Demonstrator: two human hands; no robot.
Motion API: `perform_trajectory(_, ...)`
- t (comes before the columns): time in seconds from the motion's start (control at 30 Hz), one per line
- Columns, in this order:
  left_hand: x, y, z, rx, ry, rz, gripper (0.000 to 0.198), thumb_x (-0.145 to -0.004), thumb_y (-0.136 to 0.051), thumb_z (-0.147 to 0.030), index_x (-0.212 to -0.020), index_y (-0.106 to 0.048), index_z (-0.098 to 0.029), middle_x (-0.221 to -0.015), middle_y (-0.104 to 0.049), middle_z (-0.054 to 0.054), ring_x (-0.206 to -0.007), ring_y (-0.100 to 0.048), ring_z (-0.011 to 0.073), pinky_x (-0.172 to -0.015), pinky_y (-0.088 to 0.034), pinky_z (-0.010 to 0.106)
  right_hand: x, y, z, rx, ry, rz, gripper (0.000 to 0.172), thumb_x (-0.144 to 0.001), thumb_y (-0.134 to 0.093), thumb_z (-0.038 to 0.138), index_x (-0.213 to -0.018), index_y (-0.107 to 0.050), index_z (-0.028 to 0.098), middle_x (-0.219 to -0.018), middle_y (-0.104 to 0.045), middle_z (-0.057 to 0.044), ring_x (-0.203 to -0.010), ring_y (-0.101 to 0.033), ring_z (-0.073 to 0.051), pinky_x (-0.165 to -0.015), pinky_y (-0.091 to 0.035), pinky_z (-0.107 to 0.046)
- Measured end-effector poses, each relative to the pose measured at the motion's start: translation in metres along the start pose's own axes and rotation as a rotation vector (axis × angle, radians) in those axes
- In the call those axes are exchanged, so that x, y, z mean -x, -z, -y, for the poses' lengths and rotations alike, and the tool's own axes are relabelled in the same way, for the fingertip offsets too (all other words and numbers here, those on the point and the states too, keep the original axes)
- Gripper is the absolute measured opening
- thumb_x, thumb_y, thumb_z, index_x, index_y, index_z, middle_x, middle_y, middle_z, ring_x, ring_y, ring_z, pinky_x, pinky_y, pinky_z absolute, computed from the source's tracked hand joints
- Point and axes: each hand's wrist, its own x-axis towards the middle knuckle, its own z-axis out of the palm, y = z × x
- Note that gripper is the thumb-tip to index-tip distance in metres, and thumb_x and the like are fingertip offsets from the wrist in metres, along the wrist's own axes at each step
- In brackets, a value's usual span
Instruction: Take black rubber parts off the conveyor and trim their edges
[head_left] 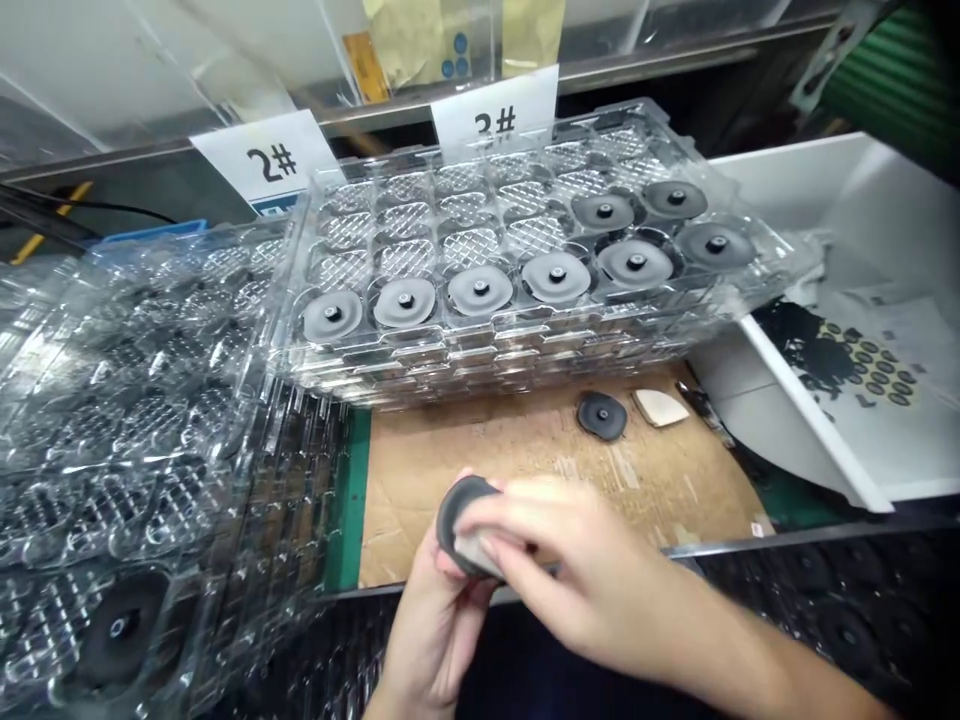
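My left hand [439, 620] is closed around a black rounded disc-like part [459, 500], tilted up above the front edge of the cardboard. My right hand [581, 560] pinches a small whitish pad [478, 552] and presses it against the face of that part. Fingers cover much of the pad and the part. Beyond my hands, another black part with a small central stud [602, 416] lies on the cardboard [420, 450]. Beside it is a cream wedge-shaped pad [661, 408]. A clear plastic tray [480, 330] behind holds several similar parts in its front and right pockets.
More clear trays [142, 430] are stacked at the left, one holding a black part. At the right stands a white bin [810, 410] with small dark pieces and bags. Paper signs [270, 160] stand behind the trays. A green ribbed hose [892, 80] hangs at upper right.
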Motion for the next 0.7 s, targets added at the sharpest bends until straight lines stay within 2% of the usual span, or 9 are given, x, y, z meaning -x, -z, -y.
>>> perform_trajectory(0.1, 0.002, -0.005, -0.001, 0.007, -0.006, 0.027, 0.047, -0.079, -0.058, -0.023, -0.125, -0.048, -0.03, -0.117, -0.063, 0.003, -0.114, -0.052, 0.0227, -0.099, -0.039, 0.032, 0.004, -0.006, 0.001, 0.075, 0.116, -0.22, 0.023, -0.087, -0.044, 0.013, -0.105, -0.058, 0.013, -0.091, -0.064, -0.005, -0.079, -0.055, -0.015, -0.074, -0.043, -0.03)
perform_trajectory(0.13, 0.003, -0.006, -0.002, 0.013, -0.013, 0.028, 0.046, -0.079, -0.058, -0.023, -0.124, -0.05, -0.03, -0.116, -0.063, 0.002, -0.114, -0.052, 0.023, -0.1, -0.038, 0.032, 0.007, -0.007, 0.001, 0.06, 0.159, -0.237, 0.024, -0.087, -0.044, 0.013, -0.107, -0.057, 0.011, -0.09, -0.063, -0.006, -0.078, -0.055, -0.015, -0.074, -0.043, -0.03)
perform_trajectory(0.23, 0.004, -0.006, -0.006, 0.022, -0.033, 0.037, 0.05, -0.073, -0.065, -0.026, -0.121, -0.052, -0.032, -0.113, -0.065, 0.002, -0.109, -0.056, 0.0234, -0.099, -0.04, 0.034, 0.021, -0.003, -0.006, -0.02, 0.171, -0.128, 0.025, -0.085, -0.047, 0.01, -0.107, -0.058, 0.015, -0.083, -0.063, -0.003, -0.072, -0.054, -0.013, -0.069, -0.043, -0.026)
perform_trajectory(0.33, 0.003, -0.006, -0.008, 0.049, -0.076, 0.073, 0.055, -0.065, -0.071, -0.031, -0.117, -0.056, -0.031, -0.112, -0.066, 0.004, -0.107, -0.058, 0.0236, -0.094, -0.045, 0.035, 0.034, 0.006, -0.022, -0.054, -0.022, -0.147, 0.022, -0.087, -0.049, 0.014, -0.104, -0.06, 0.022, -0.084, -0.064, 0.0, -0.073, -0.055, -0.012, -0.069, -0.043, -0.024)
perform_trajectory(0.4, 0.003, -0.008, -0.009, 0.082, -0.083, 0.083, 0.051, -0.065, -0.069, -0.032, -0.115, -0.057, -0.03, -0.113, -0.065, 0.005, -0.108, -0.057, 0.0247, -0.092, -0.047, 0.035, 0.04, 0.007, -0.032, -0.12, -0.185, -0.246, 0.019, -0.087, -0.05, 0.02, -0.102, -0.061, 0.025, -0.093, -0.065, 0.001, -0.083, -0.058, -0.013, -0.075, -0.045, -0.022)
perform_trajectory(0.5, 0.004, -0.01, -0.009, 0.111, -0.068, 0.069, 0.046, -0.069, -0.065, -0.033, -0.115, -0.058, -0.027, -0.118, -0.063, 0.007, -0.111, -0.055, 0.0282, -0.091, -0.047, 0.035, 0.047, -0.003, -0.044, -0.244, -0.382, -0.353, 0.017, -0.087, -0.052, 0.027, -0.101, -0.062, 0.027, -0.101, -0.065, 0.002, -0.092, -0.059, -0.014, -0.079, -0.046, -0.021)
perform_trajectory(0.57, 0.005, -0.01, -0.01, 0.113, -0.076, 0.07, 0.047, -0.071, -0.062, -0.035, -0.116, -0.057, -0.024, -0.123, -0.059, 0.009, -0.113, -0.052, 0.03, -0.094, -0.045, 0.034, 0.053, -0.014, -0.051, -0.284, -0.449, -0.336, 0.018, -0.086, -0.052, 0.03, -0.099, -0.064, 0.027, -0.1, -0.067, 0.001, -0.091, -0.061, -0.015, -0.079, -0.048, -0.023)
perform_trajectory(0.7, 0.006, -0.005, -0.011, 0.097, -0.105, 0.109, 0.051, -0.071, -0.061, -0.037, -0.119, -0.055, -0.022, -0.127, -0.056, 0.011, -0.116, -0.05, 0.0304, -0.095, -0.044, 0.034, 0.063, -0.029, -0.061, -0.282, -0.476, -0.281, 0.02, -0.085, -0.052, 0.031, -0.098, -0.065, 0.024, -0.1, -0.068, -0.002, -0.092, -0.062, -0.018, -0.079, -0.049, -0.027)
